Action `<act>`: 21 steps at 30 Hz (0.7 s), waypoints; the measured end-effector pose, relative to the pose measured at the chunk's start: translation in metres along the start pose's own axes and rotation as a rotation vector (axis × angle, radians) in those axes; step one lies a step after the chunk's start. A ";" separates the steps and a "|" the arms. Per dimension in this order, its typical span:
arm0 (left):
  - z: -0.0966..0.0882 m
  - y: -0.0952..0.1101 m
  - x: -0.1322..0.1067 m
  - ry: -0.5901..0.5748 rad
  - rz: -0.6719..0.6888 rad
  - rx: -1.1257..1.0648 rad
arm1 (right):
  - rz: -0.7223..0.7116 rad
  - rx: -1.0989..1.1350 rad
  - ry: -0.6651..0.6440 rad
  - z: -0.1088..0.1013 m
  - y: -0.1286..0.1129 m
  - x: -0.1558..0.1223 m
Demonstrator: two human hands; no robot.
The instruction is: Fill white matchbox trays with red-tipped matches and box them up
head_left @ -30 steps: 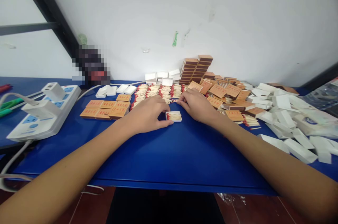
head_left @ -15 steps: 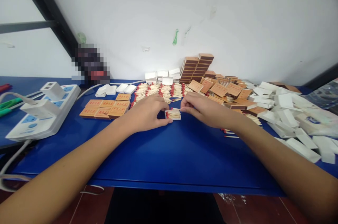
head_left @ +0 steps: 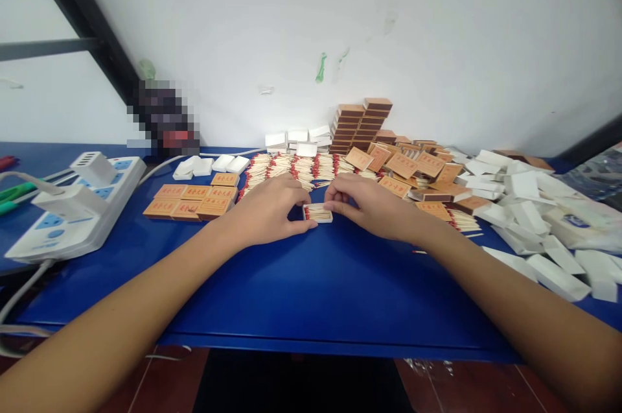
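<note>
A small white matchbox tray [head_left: 318,212] with red-tipped matches in it lies on the blue table [head_left: 311,283]. My left hand [head_left: 269,209] is curled around its left end, thumb pressed against the front edge. My right hand [head_left: 372,202] rests against its right end, fingers bent and pinched over the tray. Behind both hands lie rows of loose matches [head_left: 291,168].
Orange matchbox sleeves [head_left: 192,200] lie flat at the left, more in a pile and a stack [head_left: 362,124] at the back right. White trays [head_left: 529,205] are heaped at the right. A white power strip [head_left: 72,202] with plugs sits at far left.
My right hand came from the match rows to the tray's right end, bringing matches over it. The left hand stayed on the tray.
</note>
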State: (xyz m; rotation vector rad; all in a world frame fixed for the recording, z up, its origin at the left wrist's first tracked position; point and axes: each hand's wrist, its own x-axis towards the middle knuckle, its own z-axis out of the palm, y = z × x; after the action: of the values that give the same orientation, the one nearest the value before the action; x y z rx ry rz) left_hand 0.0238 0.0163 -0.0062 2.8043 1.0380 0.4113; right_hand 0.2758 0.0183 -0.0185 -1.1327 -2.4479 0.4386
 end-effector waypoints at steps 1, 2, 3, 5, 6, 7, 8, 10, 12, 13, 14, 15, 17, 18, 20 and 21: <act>0.000 0.000 0.000 0.004 0.000 0.000 | 0.009 -0.024 0.046 0.000 0.004 0.001; 0.000 0.001 0.000 0.008 0.001 0.001 | 0.015 -0.064 0.093 -0.001 0.009 0.002; 0.000 0.001 0.000 0.011 0.001 0.003 | 0.016 -0.115 0.134 -0.001 0.015 0.004; 0.000 0.001 0.000 0.009 0.002 0.012 | 0.005 -0.214 0.161 -0.001 0.026 0.007; 0.000 0.001 0.000 0.005 0.005 0.016 | -0.004 -0.247 0.149 -0.001 0.030 0.009; 0.000 0.001 0.000 0.001 0.007 0.018 | -0.009 -0.264 0.130 0.000 0.034 0.010; 0.000 0.001 0.000 -0.001 0.006 0.018 | -0.008 -0.268 0.110 0.000 0.037 0.012; -0.001 0.001 0.000 -0.003 0.006 0.013 | 0.001 -0.265 0.082 0.001 0.040 0.014; -0.001 0.001 0.000 0.000 0.008 0.004 | 0.007 -0.263 0.068 0.003 0.040 0.017; -0.001 0.001 0.000 0.002 0.011 0.002 | 0.006 -0.263 0.064 0.004 0.039 0.018; -0.001 0.001 0.000 0.002 0.014 0.001 | 0.002 -0.262 0.062 0.006 0.038 0.019; -0.001 0.001 0.000 0.003 0.016 0.000 | -0.002 -0.261 0.064 0.007 0.037 0.020; 0.000 0.001 0.000 0.001 0.014 0.003 | -0.006 -0.265 0.081 0.011 0.033 0.022; 0.000 0.001 0.000 -0.001 0.012 0.006 | -0.004 -0.272 0.092 0.013 0.032 0.024; 0.000 0.001 0.000 -0.001 0.005 0.012 | 0.007 -0.282 0.109 0.015 0.030 0.025; 0.000 0.001 0.000 -0.001 0.003 0.014 | 0.012 -0.283 0.115 0.015 0.029 0.026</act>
State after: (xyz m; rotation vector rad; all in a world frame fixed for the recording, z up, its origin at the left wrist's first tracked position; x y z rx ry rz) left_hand 0.0243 0.0157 -0.0056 2.8181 1.0401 0.4040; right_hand 0.2723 0.0550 -0.0384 -1.2466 -2.4551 0.0270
